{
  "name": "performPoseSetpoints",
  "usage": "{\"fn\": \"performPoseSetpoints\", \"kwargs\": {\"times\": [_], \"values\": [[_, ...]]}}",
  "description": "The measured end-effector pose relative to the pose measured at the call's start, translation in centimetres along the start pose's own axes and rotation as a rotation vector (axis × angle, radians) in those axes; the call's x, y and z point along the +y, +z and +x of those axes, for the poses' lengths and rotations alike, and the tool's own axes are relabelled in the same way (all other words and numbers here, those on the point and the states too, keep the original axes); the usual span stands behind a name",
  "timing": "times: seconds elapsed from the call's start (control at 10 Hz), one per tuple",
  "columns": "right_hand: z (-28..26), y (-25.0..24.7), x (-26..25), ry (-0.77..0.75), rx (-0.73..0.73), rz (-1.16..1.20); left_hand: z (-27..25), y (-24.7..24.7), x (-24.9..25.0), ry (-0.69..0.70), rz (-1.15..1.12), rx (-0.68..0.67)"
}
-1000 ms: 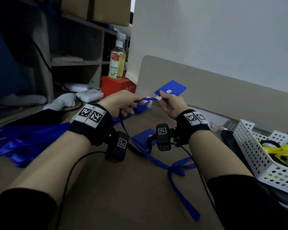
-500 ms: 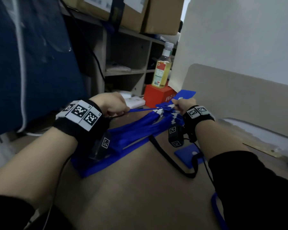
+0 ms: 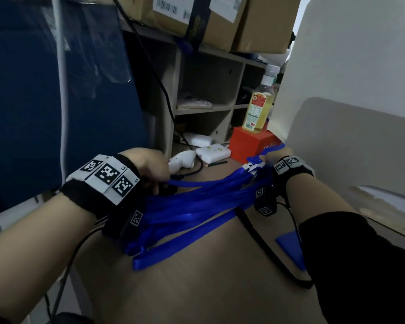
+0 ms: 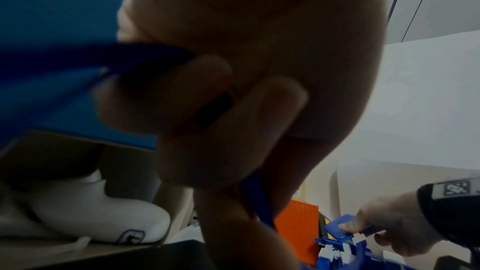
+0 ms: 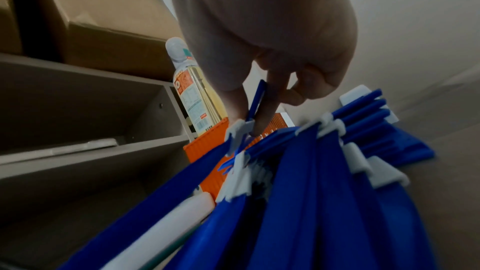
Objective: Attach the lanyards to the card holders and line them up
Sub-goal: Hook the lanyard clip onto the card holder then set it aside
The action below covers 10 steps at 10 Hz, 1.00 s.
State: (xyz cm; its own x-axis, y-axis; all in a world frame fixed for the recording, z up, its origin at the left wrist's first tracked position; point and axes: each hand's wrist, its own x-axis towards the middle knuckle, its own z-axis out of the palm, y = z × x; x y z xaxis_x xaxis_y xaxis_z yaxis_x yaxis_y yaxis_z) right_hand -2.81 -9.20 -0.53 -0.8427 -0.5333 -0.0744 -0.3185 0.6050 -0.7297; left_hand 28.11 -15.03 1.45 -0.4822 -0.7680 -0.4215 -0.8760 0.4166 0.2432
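Above the row of finished lanyards (image 3: 197, 206), a blue card holder (image 5: 255, 102) is pinched by the right hand (image 3: 275, 155); its strap (image 3: 192, 182) is gripped taut in the left hand's (image 3: 147, 167) curled fingers (probably for straight placement).

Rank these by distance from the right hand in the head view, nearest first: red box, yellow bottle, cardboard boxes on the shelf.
From the right hand:
1. Red box, just left of it on the table.
2. Yellow bottle, standing on that box.
3. Cardboard boxes, up on the shelf.
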Motion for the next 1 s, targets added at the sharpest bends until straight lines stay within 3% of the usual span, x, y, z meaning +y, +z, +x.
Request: {"fn": "performPoseSetpoints", "kwargs": {"times": [0.2,0.3,0.4,0.5,0.6,0.7,0.8,0.9,1.0], "values": [[3.3,1.1,0.9,0.086,0.043,-0.010,0.3,0.3,-0.6,-0.018,-0.052,-0.014],[4.8,1.6,1.8,0.082,0.031,-0.173,0.3,0.1,-0.6,0.029,0.017,0.066],[4.7,1.3,1.7,0.067,0.002,-0.309,0.4,-0.1,-0.6,0.036,0.039,0.056],[2.2,0.8,0.9,0.048,-0.048,-0.200,0.5,-0.2,-0.5,0.079,0.068,0.099],[1.3,0.1,0.5,-0.024,-0.077,-0.233,-0.1,-0.2,0.8,0.130,0.055,0.143],[5.0,-0.2,1.5,-0.207,-0.125,-0.429,-0.9,0.0,3.4,0.205,0.017,0.162],[3.9,-1.7,2.0,-0.204,-0.118,-0.408,-1.3,0.9,6.5,0.270,-0.052,0.161],[0.6,-3.6,3.2,-0.252,-0.105,-0.594,-2.0,2.1,9.9,0.359,-0.069,0.117],[-5.3,-7.0,4.6,-0.112,-0.078,-0.233,-2.8,3.6,13.2,0.455,-0.080,0.053]]}}
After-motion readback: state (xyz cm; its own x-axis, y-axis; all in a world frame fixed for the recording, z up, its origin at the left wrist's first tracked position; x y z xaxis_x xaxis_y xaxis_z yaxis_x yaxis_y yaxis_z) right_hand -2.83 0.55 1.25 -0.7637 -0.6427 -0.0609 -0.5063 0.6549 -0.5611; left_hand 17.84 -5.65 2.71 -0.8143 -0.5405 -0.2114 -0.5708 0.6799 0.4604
